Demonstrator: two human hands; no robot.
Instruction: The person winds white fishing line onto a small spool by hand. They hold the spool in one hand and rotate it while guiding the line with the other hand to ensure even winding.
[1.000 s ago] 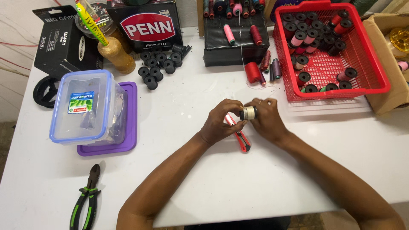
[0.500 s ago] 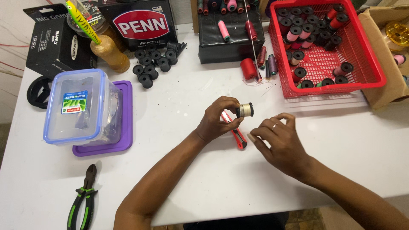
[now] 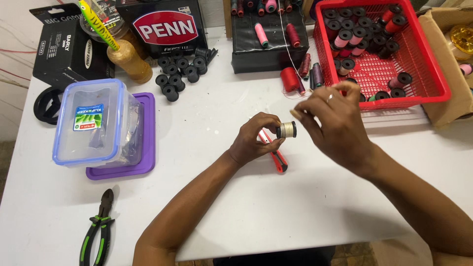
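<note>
— What can't you make out from where you stand?

— A fair bit. The red-handled cutter (image 3: 277, 156) on the tabletop (image 3: 305, 207) is half hidden under the left hand (image 3: 257, 139), so I see only its handle end poking out below the palm. The cardboard box (image 3: 451, 74) at the right is cut off at the edge, and the dark boxes at the back run out of sight at the top. There is a fine thread (image 3: 288, 47) running down from the back towards the right hand (image 3: 335, 123), but it is so thin I lose it near the fingers.

— And the little spool?

— The small pale spool (image 3: 286, 130) is held up off the tabletop, pinched at its left end between the thumb and fingers (image 3: 271, 123) of the left hand, closed on it. The right hand is just beside it on the other side, fingertips drawn together in a pinch near the spool's right face. Whether they grip the thread or touch the spool, I cannot tell.

— What's about them?

— The red basket (image 3: 433, 91) of spools behind the right hand, a clear lidded container (image 3: 93, 123) on a purple lid (image 3: 143, 167) to the left, and green-handled pliers (image 3: 98, 229) near the front edge.
</note>
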